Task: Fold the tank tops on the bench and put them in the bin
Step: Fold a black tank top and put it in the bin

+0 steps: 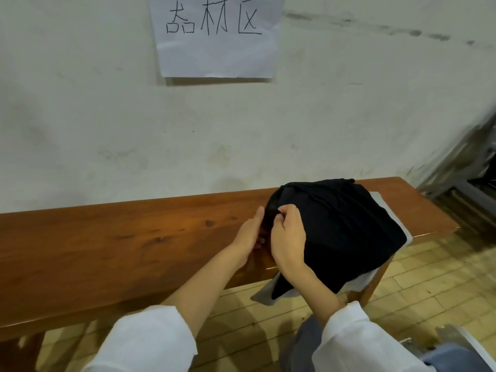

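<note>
I think folding is just starting. The right hand (288, 237) pinches the 9 o'clock edge of the black top (349, 224); the left hand (249, 234) touches it, grip unclear. Next, spread it flat on the bench (107, 237).

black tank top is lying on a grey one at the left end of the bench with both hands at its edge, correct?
Not quite. The head view shows the black tank top at the right end of the bench, not the left. It does lie on a grey one, with the left hand and right hand at its edge.
</note>
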Demonstrator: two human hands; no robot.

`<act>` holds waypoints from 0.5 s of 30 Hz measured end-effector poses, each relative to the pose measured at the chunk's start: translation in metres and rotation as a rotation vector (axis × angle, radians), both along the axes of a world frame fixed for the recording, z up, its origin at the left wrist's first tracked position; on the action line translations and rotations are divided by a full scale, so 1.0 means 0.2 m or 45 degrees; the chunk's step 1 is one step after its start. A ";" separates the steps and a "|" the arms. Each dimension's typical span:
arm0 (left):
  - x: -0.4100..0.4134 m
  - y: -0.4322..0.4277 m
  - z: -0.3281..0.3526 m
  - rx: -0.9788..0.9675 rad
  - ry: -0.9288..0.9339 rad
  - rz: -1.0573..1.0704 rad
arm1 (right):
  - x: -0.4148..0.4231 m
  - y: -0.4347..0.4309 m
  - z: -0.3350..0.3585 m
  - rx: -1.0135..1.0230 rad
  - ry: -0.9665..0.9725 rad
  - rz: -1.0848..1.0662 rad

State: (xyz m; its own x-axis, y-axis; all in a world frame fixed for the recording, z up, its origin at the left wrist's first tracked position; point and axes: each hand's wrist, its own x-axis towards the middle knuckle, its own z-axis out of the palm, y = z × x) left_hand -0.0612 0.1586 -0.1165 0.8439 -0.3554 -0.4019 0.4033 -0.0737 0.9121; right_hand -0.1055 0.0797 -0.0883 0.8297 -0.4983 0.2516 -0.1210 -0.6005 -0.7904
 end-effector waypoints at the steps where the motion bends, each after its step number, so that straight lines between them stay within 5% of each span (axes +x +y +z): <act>1: 0.02 0.02 0.04 -0.127 0.113 -0.033 | -0.03 0.05 0.04 0.047 -0.044 0.082; 7: 0.15 0.20 0.21 -0.210 0.066 0.236 | -0.17 0.19 0.13 0.172 0.149 0.786; 11: 0.16 0.31 0.16 -0.165 -0.026 0.399 | -0.12 0.02 -0.02 0.104 0.104 0.439; 15: 0.09 0.31 0.09 0.155 -0.195 0.340 | -0.09 -0.21 -0.18 -0.283 0.556 0.211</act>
